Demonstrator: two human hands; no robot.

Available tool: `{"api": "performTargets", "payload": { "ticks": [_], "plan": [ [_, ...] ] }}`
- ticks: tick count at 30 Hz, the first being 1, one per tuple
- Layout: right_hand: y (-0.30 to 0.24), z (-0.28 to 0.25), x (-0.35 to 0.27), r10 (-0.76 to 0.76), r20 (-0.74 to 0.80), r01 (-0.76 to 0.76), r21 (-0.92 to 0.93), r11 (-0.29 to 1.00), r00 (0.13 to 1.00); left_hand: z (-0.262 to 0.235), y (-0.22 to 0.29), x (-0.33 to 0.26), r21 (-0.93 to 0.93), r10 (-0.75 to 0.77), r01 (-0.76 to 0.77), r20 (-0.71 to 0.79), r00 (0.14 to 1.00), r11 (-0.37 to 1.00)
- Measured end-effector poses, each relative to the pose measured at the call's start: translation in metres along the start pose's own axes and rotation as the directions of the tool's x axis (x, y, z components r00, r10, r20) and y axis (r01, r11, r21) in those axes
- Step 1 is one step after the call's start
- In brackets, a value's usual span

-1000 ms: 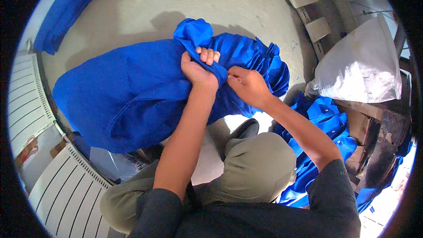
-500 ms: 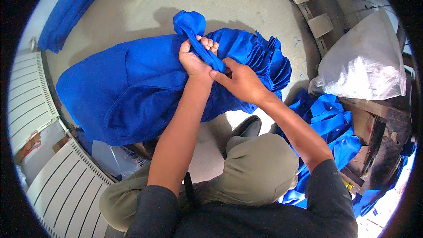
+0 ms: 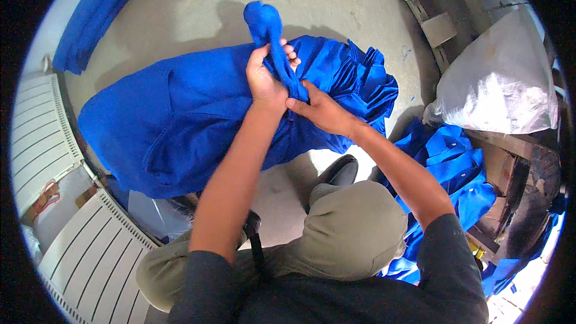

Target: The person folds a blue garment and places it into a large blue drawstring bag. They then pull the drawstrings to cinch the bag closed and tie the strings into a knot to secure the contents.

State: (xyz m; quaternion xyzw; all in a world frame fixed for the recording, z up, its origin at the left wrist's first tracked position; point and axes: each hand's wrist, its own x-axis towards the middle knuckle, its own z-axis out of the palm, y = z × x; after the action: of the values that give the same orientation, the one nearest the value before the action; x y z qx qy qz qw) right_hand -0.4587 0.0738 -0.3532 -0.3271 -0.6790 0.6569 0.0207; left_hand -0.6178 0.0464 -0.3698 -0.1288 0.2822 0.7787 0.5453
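Past my khaki knee (image 3: 360, 228), my R hand (image 3: 324, 111) pinches the lower end of a twisted blue cloth tail (image 3: 264, 23); L hand (image 3: 267, 84) grips it higher, fingers curled. Both are over the big blue bundle (image 3: 204, 108) on the flr (image 3: 180, 18). More blue fabric (image 3: 102, 15), far L.

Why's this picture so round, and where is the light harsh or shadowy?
Head view: fisheye lens, so the white slatted panels look curved beside a black rim; head view: the whitish bag shines and the lower right glares; head view: shadows darken the floor beyond the blue cloth bundle.
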Motion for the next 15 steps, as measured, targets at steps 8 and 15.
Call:
{"api": "performTargets", "payload": {
  "ticks": [8,15],
  "plan": [
    [0.035,0.017,-0.002,-0.059,-0.179,0.095,0.202,0.975,0.982,-0.007,0.091,-0.081,0.456,-0.201,-0.635,0.692,0.694,-0.623],
    [0.017,0.019,-0.015,-0.04,-0.156,0.111,0.482,0.869,0.987,-0.016,0.051,-0.101,0.543,-0.174,-0.466,0.503,0.846,-0.699]
  ]
}}
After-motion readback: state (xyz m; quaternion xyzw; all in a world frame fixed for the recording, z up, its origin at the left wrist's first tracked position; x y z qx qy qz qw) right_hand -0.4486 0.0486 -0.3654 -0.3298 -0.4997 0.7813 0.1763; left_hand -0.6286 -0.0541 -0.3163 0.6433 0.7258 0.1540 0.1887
